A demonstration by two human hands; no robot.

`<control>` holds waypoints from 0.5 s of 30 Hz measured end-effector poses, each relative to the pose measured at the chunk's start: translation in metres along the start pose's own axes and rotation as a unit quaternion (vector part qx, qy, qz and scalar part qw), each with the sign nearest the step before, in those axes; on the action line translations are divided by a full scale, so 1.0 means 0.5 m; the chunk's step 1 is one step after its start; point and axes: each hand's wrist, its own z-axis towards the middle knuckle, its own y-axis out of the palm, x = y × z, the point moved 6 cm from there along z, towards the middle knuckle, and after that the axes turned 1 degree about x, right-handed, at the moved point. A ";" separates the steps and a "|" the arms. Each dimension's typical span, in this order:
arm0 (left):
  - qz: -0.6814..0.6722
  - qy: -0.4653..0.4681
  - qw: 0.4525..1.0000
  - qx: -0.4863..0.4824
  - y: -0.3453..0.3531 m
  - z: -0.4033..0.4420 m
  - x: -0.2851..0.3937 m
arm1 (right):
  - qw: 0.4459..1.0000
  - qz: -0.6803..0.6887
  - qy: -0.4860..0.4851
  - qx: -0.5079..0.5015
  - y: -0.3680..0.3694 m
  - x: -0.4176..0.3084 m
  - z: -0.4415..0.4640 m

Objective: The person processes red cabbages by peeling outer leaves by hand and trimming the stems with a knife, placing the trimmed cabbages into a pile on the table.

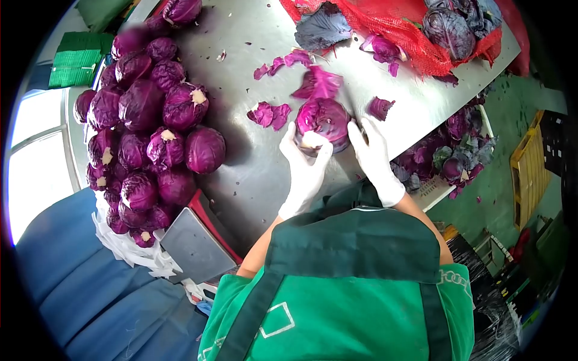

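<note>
A red cabbage (325, 120) rests on the metal table in front of me, with a loosened outer leaf (323, 83) spread at its far side. My left hand (306, 165), in a white glove, grips the near left of the head, its thumb and fingers curved around it. Against the right side press the fingers of my gloved right hand (373, 153). A blurred grey streak lies just beyond those fingers; I cannot make out what it is. Torn leaf pieces (268, 115) lie to the left, and another leaf scrap (380, 108) is at the right.
Many red cabbages (141, 105) are piled along the table's left side. A red mesh bag (397, 36) holding cabbages lies at the far right. Below the right table edge stands a white crate (442, 188) with cabbages and leaves. A grey flat-topped device (198, 243) sits at lower left.
</note>
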 end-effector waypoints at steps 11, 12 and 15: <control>0.464 0.347 0.789 -0.202 -0.021 0.087 0.110 | 0.981 0.047 -0.027 -0.185 0.052 -0.062 0.126; 0.463 0.348 0.790 -0.201 -0.014 0.080 0.100 | 0.986 0.090 -0.005 -0.140 0.045 -0.048 0.121; 0.353 0.166 0.908 -0.154 -0.023 0.086 0.057 | 0.993 0.031 -0.027 -0.115 0.011 -0.030 0.068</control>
